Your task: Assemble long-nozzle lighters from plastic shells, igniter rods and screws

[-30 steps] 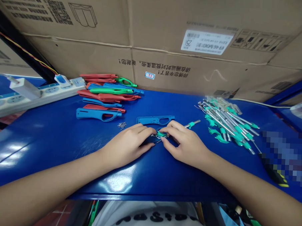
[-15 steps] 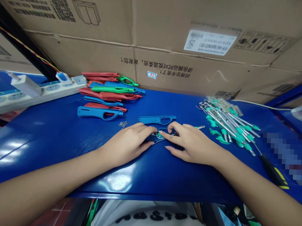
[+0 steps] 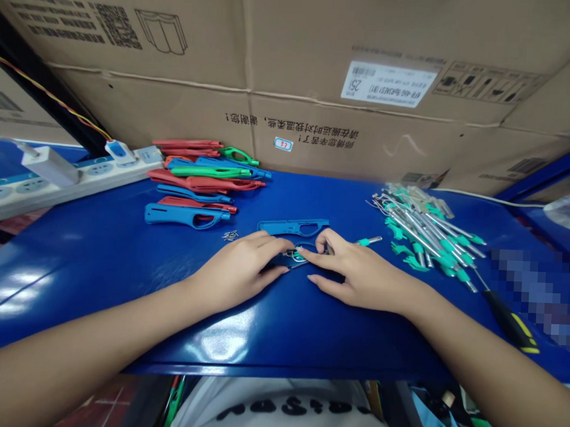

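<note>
On the table in front of me lies a lighter assembly (image 3: 298, 255): a blue half shell with green and white inner parts, mostly covered by my fingers. A metal tube with a green end (image 3: 369, 241) sticks out to the right from behind my right hand. My left hand (image 3: 239, 268) pinches the assembly's left end between thumb and fingers. Bent over its middle, my right hand (image 3: 358, 267) presses the inner parts with its fingertips, thumb held apart below. Just behind lies another blue half shell (image 3: 294, 226), inner side up.
Stacked red, blue and green lighter shells (image 3: 205, 183) lie back left, with small screws (image 3: 230, 235) nearby. At right are a pile of metal tubes with green parts (image 3: 426, 229) and a screwdriver (image 3: 509, 318). A power strip (image 3: 93, 173) and cardboard box (image 3: 291, 63) stand behind.
The view has shifted slightly. Both hands stay on the lighter assembly; the tube end beyond my right hand now shows more, with its green part visible.
</note>
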A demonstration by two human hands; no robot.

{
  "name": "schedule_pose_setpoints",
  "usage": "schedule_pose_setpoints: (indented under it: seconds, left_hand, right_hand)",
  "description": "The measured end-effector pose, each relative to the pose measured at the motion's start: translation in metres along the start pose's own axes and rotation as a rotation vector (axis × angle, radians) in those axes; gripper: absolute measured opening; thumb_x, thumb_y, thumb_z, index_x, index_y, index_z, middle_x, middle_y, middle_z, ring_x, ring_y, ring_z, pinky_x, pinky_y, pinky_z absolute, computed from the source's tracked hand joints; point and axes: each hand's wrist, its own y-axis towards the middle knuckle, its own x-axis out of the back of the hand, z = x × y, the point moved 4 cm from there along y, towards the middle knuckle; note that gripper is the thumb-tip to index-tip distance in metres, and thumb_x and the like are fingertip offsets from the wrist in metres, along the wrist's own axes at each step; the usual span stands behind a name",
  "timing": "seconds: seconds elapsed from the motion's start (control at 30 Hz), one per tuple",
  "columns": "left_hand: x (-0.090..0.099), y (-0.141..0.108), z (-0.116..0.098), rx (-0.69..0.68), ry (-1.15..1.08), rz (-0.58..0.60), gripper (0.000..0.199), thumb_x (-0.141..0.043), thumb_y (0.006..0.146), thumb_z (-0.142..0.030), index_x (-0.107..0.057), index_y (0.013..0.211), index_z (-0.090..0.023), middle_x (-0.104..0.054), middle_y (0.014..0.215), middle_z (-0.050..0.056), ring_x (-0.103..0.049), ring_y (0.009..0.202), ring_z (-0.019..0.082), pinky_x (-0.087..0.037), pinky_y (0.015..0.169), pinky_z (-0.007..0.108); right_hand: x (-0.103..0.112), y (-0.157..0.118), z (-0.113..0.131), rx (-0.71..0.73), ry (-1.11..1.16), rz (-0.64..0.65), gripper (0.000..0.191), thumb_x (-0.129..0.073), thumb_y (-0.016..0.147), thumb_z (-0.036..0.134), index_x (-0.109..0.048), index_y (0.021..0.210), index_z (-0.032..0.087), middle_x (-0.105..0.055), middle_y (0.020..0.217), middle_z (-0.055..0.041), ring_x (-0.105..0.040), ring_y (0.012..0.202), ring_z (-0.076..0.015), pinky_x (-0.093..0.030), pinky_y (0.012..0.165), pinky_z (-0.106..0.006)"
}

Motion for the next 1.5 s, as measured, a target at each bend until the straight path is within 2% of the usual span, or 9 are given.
schedule_pose_setpoints:
  seconds: [0.17,0.57,0.73,0.9,1.03,1.1,1.17,1.3,1.5]
  left_hand:
    - [-0.001,-0.001,0.001,0.014,-0.001,0.022,0.029,-0.063,0.097,-0.024,-0.060,0.125,-0.019,-0.070,0.116,0.009,-0.066,0.107,0.026,-0.056,0.091,0.041]
    - [0.000,0.001,0.001,0.035,-0.002,0.021,0.029,-0.064,0.096,-0.024,-0.061,0.125,-0.020,-0.071,0.116,0.008,-0.067,0.109,0.026,-0.056,0.092,0.041]
    - [0.001,0.001,0.002,0.036,-0.016,0.016,0.030,-0.064,0.096,-0.023,-0.061,0.126,-0.019,-0.071,0.117,0.008,-0.067,0.109,0.026,-0.056,0.093,0.041]
    - [0.002,0.000,0.004,0.040,-0.015,0.024,0.031,-0.060,0.097,-0.023,-0.060,0.128,-0.022,-0.070,0.121,0.008,-0.066,0.112,0.025,-0.056,0.095,0.042]
    - [0.005,0.000,0.001,0.041,-0.004,0.018,0.033,-0.059,0.095,-0.022,-0.061,0.127,-0.022,-0.070,0.122,0.007,-0.066,0.114,0.026,-0.056,0.095,0.043]
    - [0.006,0.001,-0.001,0.029,0.008,0.010,0.033,-0.060,0.093,-0.025,-0.061,0.126,-0.022,-0.069,0.122,0.008,-0.065,0.115,0.026,-0.056,0.096,0.043]
    - [0.007,0.002,-0.002,0.016,0.022,0.003,0.033,-0.060,0.092,-0.027,-0.062,0.124,-0.022,-0.069,0.123,0.008,-0.064,0.116,0.027,-0.055,0.097,0.044]
    - [0.007,0.003,-0.001,0.015,0.062,0.002,0.031,-0.058,0.093,-0.028,-0.061,0.123,-0.021,-0.069,0.122,0.008,-0.064,0.114,0.028,-0.054,0.096,0.046]
    - [0.007,0.003,-0.001,0.036,0.134,0.010,0.031,-0.056,0.094,-0.031,-0.061,0.122,-0.018,-0.069,0.120,0.010,-0.063,0.111,0.030,-0.053,0.096,0.049]
  right_hand:
    - [0.004,0.001,-0.011,0.077,-0.065,-0.128,0.047,-0.044,0.103,0.040,-0.056,0.145,0.022,-0.055,0.116,-0.0124,-0.057,0.080,-0.0178,-0.050,0.071,-0.035]
    - [0.002,-0.001,-0.008,0.125,-0.169,-0.012,0.051,-0.052,0.100,0.041,-0.052,0.149,0.025,-0.053,0.121,-0.0142,-0.058,0.088,-0.0221,-0.051,0.077,-0.038]
    - [0.014,-0.004,-0.018,0.100,-0.106,-0.104,0.054,-0.054,0.099,0.042,-0.049,0.150,0.023,-0.055,0.125,-0.0141,-0.060,0.090,-0.0222,-0.053,0.080,-0.040]
    - [0.046,-0.017,-0.045,-0.130,-0.192,-0.410,0.053,-0.050,0.099,0.038,-0.047,0.151,0.024,-0.058,0.129,-0.0146,-0.063,0.103,-0.0278,-0.053,0.084,-0.042]
    - [0.065,-0.029,-0.067,-0.442,-0.304,-0.556,0.038,-0.049,0.098,0.036,-0.066,0.129,0.023,-0.064,0.122,-0.0131,-0.065,0.098,-0.0287,-0.052,0.076,-0.039]
    - [0.070,-0.033,-0.078,-0.583,-0.318,-0.495,0.029,-0.051,0.095,0.033,-0.073,0.109,0.020,-0.068,0.114,-0.0130,-0.065,0.095,-0.0284,-0.048,0.069,-0.035]
    - [0.071,-0.038,-0.089,-0.690,-0.304,-0.322,0.021,-0.056,0.090,0.029,-0.074,0.091,0.018,-0.071,0.103,-0.0118,-0.065,0.090,-0.0274,-0.041,0.063,-0.032]
    - [0.067,-0.050,-0.103,-0.769,-0.237,-0.027,0.013,-0.061,0.082,0.023,-0.073,0.083,0.020,-0.073,0.086,-0.0086,-0.060,0.073,-0.0218,-0.032,0.056,-0.030]
    - [0.077,-0.059,-0.103,-0.960,-0.291,-0.133,0.017,-0.062,0.086,0.029,-0.075,0.089,0.019,-0.072,0.089,-0.0153,-0.061,0.071,-0.0255,-0.031,0.057,-0.033]
